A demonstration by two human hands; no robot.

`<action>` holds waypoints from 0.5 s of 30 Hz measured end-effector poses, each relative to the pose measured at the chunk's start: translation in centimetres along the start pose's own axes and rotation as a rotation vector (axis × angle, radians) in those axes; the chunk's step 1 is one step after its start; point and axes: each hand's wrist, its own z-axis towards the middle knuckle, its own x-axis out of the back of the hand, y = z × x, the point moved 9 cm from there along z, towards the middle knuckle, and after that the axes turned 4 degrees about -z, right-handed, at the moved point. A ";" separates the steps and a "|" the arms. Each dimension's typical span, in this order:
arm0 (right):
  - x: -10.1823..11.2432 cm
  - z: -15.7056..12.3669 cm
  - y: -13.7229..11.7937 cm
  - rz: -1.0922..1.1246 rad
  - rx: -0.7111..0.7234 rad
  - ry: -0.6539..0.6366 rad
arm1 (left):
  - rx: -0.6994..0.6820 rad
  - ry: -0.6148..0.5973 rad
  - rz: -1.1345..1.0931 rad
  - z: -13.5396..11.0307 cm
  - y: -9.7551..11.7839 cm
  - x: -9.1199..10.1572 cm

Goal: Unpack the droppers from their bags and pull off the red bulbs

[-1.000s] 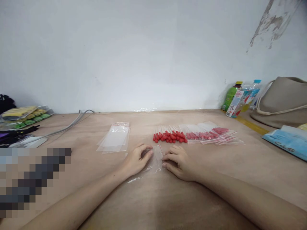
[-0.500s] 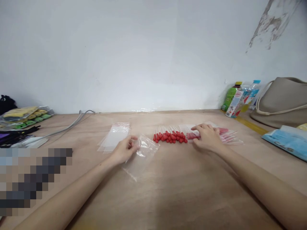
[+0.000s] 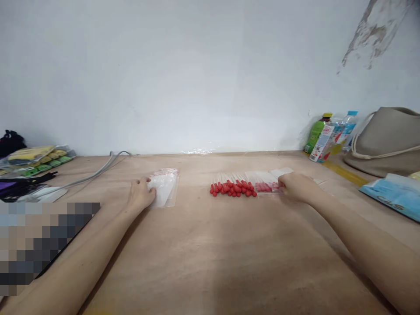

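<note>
Clear bags (image 3: 166, 187) lie in a flat stack left of centre on the table (image 3: 210, 253); the left hand (image 3: 140, 195) rests at the stack's left edge, fingers bunched against the plastic, though I cannot tell whether it pinches a bag; the right hand (image 3: 295, 186) curls over the filled bags (image 3: 266, 186) right of centre, its grip hidden; loose red-tipped droppers (image 3: 232, 188) lie between the two hands; thin plastic likely clings, so a thumb sliding the top sheet sideways should free one bag cleanly.
</note>
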 end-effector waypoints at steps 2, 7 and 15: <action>1.4 -0.2 0.5 -0.027 -0.043 0.115 | -0.040 0.064 0.072 -0.2 0.8 0.6; 8.4 -4.3 3.2 0.063 -0.458 0.790 | -0.204 0.317 0.073 -2.0 4.6 3.5; 8.4 -5.5 -3.2 1.229 -0.134 0.727 | -0.399 0.062 -0.542 -6.4 10.6 2.4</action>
